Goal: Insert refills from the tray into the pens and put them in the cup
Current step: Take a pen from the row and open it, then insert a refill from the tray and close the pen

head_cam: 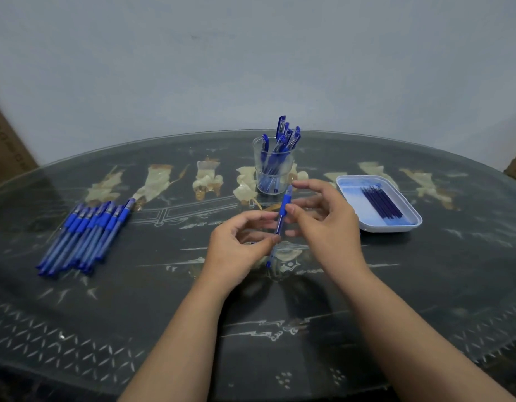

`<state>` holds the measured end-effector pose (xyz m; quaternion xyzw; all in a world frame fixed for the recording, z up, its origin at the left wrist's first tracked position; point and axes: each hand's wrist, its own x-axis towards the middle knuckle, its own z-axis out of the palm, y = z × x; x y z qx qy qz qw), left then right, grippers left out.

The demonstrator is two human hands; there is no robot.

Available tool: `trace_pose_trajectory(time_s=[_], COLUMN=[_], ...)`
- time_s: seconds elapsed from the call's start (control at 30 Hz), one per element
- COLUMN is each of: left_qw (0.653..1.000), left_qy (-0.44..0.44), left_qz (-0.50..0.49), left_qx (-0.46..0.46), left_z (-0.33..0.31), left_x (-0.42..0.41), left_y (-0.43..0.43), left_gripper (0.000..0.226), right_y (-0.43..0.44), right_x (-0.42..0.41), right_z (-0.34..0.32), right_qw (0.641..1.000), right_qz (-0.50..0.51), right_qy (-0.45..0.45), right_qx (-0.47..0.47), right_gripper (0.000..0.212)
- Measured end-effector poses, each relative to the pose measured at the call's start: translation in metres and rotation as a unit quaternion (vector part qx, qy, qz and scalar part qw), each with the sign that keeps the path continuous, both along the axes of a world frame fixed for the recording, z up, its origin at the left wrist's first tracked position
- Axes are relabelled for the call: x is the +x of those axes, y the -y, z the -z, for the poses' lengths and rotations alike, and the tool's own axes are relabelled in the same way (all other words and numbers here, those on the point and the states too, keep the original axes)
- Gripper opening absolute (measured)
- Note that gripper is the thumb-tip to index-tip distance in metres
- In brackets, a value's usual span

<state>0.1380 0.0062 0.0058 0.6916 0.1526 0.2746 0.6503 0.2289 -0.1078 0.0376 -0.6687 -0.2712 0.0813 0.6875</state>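
both hands are raised over the middle of the table [164, 314], with one pen [281, 219] between them. the pen stands nearly upright and slightly tilted, tip end toward the far edge, tail end toward the near edge.

left hand [239, 242]: pinches the lower clear barrel between thumb and curled fingers.

right hand [323, 224]: on the blue rubber grip — thumb pressed to its side, middle fingers curled behind it, forefinger stretched toward the tip end. whether the tip cone is seated fully i cannot tell; too small in this view.

cup [272, 172]: clear plastic, upright, near the far edge at centre, just beyond the hands. it holds a bunch of finished pens [283, 137], blue caps up, most leaning rightward over the rim.

tray [378, 227]: white, shallow, rounded corners, toward the right edge, near the right hand but not touching it. refills [381, 203] lie on its floor side by side, dark blue, running from its far-left toward its near-right corner. count unclear.

loose pens [85, 236]: a row lying flat toward the left edge, packed side by side, blue grips pointing to the far edge, tails to the near-left. well apart from both hands.

table top — dark, under glass, with pale painted figures and a diamond border along the near edge. a pale wall [251, 68] stands behind it, and part of a cardboard box [4, 146] shows past the far-left edge.
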Motion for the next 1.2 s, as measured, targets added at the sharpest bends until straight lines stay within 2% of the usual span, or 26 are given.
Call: trace_pose_trajectory(time_s=[0.2,0.33,0.5,0.63,0.9,1.1,1.2], left_qw=[1.0,1.0,0.999,1.0,0.999,0.998,0.995], left_qy=[-0.015,-0.018,-0.025,-0.021,-0.025,-0.025,-0.015], left_qz=[0.012,0.017,0.017,0.011,0.004,-0.01,-0.04], left_qx=[0.004,0.01,0.026,0.019,0.026,0.057,0.085], left_z=[0.001,0.002,0.005,0.006,0.003,0.005,0.006], left_x=[-0.001,0.001,0.001,0.002,0.0,0.0,0.001], left_y=[0.0,0.0,0.001,0.0,0.001,0.002,0.001], left_gripper=[0.038,0.038,0.042,0.04,0.038,0.038,0.039], right_y=[0.002,0.002,0.004,0.005,-0.001,-0.001,0.001], right_x=[0.008,0.015,0.024,0.025,0.023,0.034,0.051], right_z=[-0.003,-0.002,-0.013,-0.017,-0.012,-0.037,-0.057], right_qw=[0.999,0.998,0.998,0.999,0.998,0.992,0.985], right_qz=[-0.034,-0.008,0.053,0.033,0.044,0.091,0.144], right_qy=[0.029,0.052,0.037,0.001,0.038,-0.024,0.0], right_qx=[-0.029,-0.033,0.017,0.032,0.006,0.084,0.099], right_gripper=[0.036,0.03,0.029,0.03,0.027,0.023,0.021])
